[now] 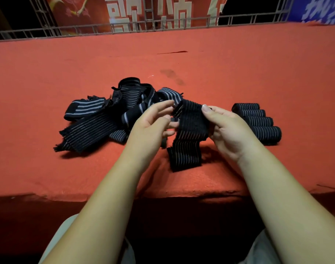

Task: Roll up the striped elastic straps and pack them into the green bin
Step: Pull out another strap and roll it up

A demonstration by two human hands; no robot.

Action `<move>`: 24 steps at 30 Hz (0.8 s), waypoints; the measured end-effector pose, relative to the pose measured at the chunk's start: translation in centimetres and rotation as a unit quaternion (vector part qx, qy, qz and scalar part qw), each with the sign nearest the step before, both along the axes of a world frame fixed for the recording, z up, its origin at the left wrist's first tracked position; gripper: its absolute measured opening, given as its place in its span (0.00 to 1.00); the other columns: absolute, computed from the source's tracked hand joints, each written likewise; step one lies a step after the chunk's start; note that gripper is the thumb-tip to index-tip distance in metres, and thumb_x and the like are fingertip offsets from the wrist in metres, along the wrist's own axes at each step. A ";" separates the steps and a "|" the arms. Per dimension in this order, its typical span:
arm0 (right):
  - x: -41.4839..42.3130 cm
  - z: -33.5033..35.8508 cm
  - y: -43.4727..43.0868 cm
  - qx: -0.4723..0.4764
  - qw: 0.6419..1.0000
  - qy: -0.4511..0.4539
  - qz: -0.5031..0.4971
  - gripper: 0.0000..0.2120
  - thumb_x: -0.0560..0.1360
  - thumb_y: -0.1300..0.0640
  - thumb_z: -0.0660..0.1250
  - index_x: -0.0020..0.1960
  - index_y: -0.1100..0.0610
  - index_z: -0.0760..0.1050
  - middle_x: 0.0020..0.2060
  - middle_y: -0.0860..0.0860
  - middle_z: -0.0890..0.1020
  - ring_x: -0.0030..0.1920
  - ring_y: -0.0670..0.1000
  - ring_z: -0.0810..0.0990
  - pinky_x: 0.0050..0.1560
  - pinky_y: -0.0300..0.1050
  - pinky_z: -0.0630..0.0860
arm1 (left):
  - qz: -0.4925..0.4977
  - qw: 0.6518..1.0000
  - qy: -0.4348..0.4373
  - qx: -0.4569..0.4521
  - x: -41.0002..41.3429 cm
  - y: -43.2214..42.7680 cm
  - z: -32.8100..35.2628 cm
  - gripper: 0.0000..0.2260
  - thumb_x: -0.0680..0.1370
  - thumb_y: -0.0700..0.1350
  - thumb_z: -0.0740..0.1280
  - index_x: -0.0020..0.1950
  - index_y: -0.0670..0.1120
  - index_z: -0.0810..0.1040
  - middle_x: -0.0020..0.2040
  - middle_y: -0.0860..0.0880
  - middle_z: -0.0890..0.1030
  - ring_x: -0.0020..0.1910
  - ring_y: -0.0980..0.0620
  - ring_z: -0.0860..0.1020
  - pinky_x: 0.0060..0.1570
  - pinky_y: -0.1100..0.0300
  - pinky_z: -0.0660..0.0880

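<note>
Strap (189,122), black with thin pale stripes, hangs between the two hands just right of the pile (105,111) of loose straps. Its upper part is lifted and spread flat, and its lower end droops onto the red counter (239,73), nearer to us than the pile. We see the right hand (227,130) pinching the strap's right edge, thumb on the near face and the other fingers tucked behind the cloth. The left hand (153,122) is at the strap's left edge with its fingers loosely spread and slightly bent. The tips are blurred there, so we cannot tell whether they pinch the cloth or only touch it. Both bare forearms reach in over the counter's near edge.

The pile itself is a tangle of several unrolled straps, some with broad grey stripes and some with fine ones, their frayed ends pointing left and towards us. Well to the right of the pile, past the right hand, four rolls (258,121) lie side by side, touching, in a row that runs away from us. Beyond the pile we make out a dark stain (172,75) on the counter cloth, and farther still a metal railing (124,28) with a red banner (94,12) behind it
</note>
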State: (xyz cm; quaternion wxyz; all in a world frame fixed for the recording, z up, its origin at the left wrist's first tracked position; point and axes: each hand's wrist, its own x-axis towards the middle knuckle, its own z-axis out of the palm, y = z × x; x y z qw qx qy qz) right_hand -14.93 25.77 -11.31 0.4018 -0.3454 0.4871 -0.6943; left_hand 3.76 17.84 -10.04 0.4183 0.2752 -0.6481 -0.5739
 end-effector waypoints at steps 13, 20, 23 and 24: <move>0.7 0.2 0.7 -0.086 0.981 0.172 0.037 0.09 0.80 0.64 0.68 0.49 0.63 0.87 0.55 0.58 0.89 0.63 0.57 0.85 0.69 0.51 0.77 | 0.057 0.998 -0.006 -0.015 1.4 -2.4 -0.8 0.16 0.78 0.35 0.75 0.60 0.52 0.89 0.53 0.46 0.89 0.54 0.50 0.86 0.59 0.51 0.83; 0.8 0.0 -0.1 -0.092 0.984 0.148 -0.044 0.13 0.79 0.67 0.72 0.59 0.54 0.83 0.56 0.54 0.87 0.54 0.50 0.84 0.53 0.43 0.81 | 0.108 0.994 -0.007 -0.027 0.9 -2.1 -0.8 0.08 0.79 0.36 0.75 0.55 0.47 0.90 0.47 0.47 0.90 0.45 0.52 0.87 0.51 0.55 0.85; 1.0 0.1 0.0 -0.045 0.975 0.212 -0.056 0.13 0.80 0.61 0.75 0.63 0.52 0.83 0.58 0.51 0.87 0.52 0.43 0.83 0.50 0.35 0.77 | 0.099 0.995 -0.006 -0.020 0.9 -2.0 -0.9 0.05 0.80 0.41 0.76 0.55 0.45 0.89 0.48 0.44 0.90 0.45 0.48 0.87 0.49 0.52 0.85; 1.1 0.0 0.0 -0.039 0.972 0.227 -0.056 0.12 0.80 0.59 0.75 0.63 0.53 0.84 0.56 0.49 0.88 0.51 0.41 0.83 0.51 0.34 0.77 | 0.091 0.996 -0.007 -0.018 1.0 -2.0 -0.9 0.05 0.81 0.42 0.75 0.54 0.44 0.89 0.47 0.43 0.89 0.45 0.47 0.87 0.49 0.49 0.85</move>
